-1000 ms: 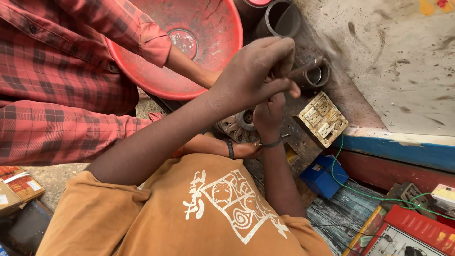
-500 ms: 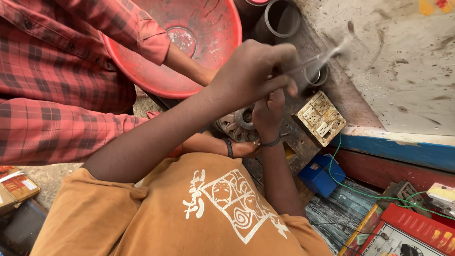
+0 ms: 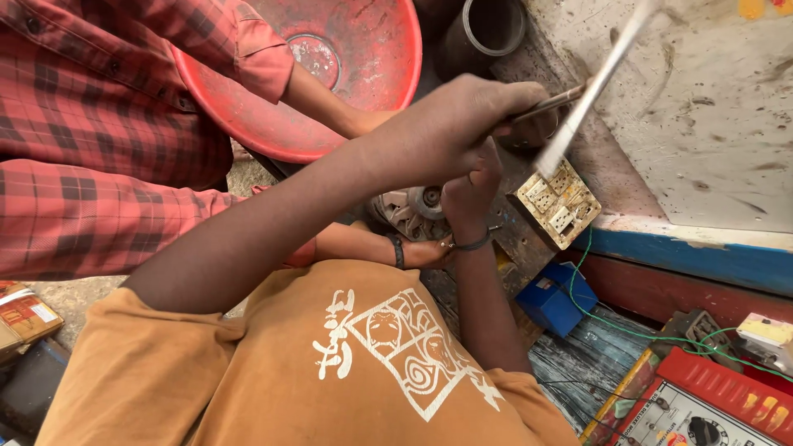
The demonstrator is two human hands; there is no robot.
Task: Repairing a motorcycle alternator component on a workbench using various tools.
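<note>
The round metal part (image 3: 410,206) sits low in the middle. The left hand (image 3: 462,124) has its grip squeezed tight round a blurry metal tool (image 3: 596,78) held up high, and the right hand (image 3: 467,192) is curled shut just beside the part. A bad swing could hit those fingers or the switch box (image 3: 560,202)

One red basin (image 3: 363,74), two pipes (image 3: 487,33).

We saw a red basin (image 3: 372,99) beside a red-and-black checked shirt (image 3: 91,140), and an orange shirt (image 3: 273,388) with a white printed design. A blue box (image 3: 553,299) lay under a green wire (image 3: 595,318), near a cream switch plate (image 3: 559,204).
</note>
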